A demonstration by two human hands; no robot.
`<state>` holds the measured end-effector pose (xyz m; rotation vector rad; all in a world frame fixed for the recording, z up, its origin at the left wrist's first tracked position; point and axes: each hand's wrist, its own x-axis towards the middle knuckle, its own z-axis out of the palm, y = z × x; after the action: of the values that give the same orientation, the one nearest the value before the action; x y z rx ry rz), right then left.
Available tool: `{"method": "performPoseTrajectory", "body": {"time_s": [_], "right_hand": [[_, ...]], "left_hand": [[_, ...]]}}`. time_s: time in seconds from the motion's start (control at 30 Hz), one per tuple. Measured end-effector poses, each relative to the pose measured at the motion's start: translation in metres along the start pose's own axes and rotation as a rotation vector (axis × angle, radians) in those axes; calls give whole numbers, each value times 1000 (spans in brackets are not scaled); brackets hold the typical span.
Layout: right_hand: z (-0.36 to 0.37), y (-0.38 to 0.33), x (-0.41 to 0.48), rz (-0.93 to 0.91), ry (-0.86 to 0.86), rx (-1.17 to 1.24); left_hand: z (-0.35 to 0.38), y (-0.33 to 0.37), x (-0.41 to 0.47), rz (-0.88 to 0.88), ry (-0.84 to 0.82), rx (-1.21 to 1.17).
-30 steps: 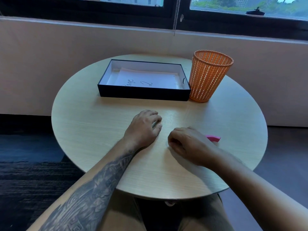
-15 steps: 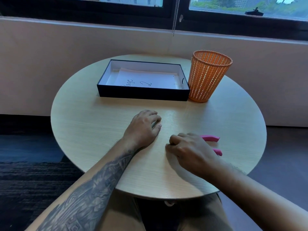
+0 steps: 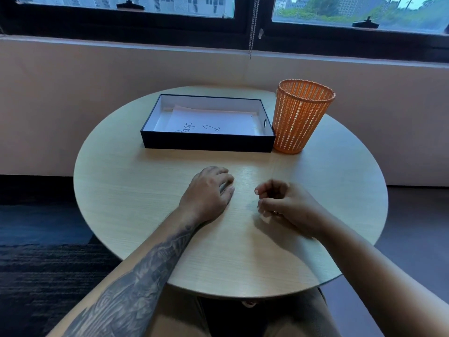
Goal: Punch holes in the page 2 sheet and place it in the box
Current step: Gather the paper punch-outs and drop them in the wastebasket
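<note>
The white sheet marked "Page 2" lies flat inside the shallow black box at the far side of the round wooden table. My left hand rests palm down on the table's middle, holding nothing. My right hand hovers just to its right, fingers loosely curled and apart from the thumb, with nothing visible in it. The pink hole punch does not show; the spot where it lay is behind my right hand.
An orange mesh basket stands upright against the box's right end. A wall and a window sill run behind the table. Dark carpet lies to the left, and my knees are under the near edge.
My right hand has lifted and curled, turning its fingers toward the left hand. The pink punch seen beside it before is out of sight. My head has tilted down a little.
</note>
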<state>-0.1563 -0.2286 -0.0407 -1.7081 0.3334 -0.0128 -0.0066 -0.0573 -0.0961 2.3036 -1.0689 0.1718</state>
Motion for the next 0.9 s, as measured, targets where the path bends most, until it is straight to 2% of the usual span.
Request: {"method": "performPoseTrajectory", "body": {"time_s": [0.13, 0.3, 0.43, 0.7, 0.9], "right_hand": [[-5, -3, 3, 19, -76, 173], [-8, 1, 6, 7, -98, 259], [-7, 0, 4, -47, 9, 98], [-17, -11, 5, -155, 90, -125], [-63, -62, 24, -320, 211, -314]], "left_hand": [[1, -1, 0, -2, 4, -1], [1, -2, 1, -5, 1, -1], [1, -1, 0, 1, -2, 8], [-2, 3, 7, -41, 27, -65], [-32, 41, 69, -9, 8, -171]]}}
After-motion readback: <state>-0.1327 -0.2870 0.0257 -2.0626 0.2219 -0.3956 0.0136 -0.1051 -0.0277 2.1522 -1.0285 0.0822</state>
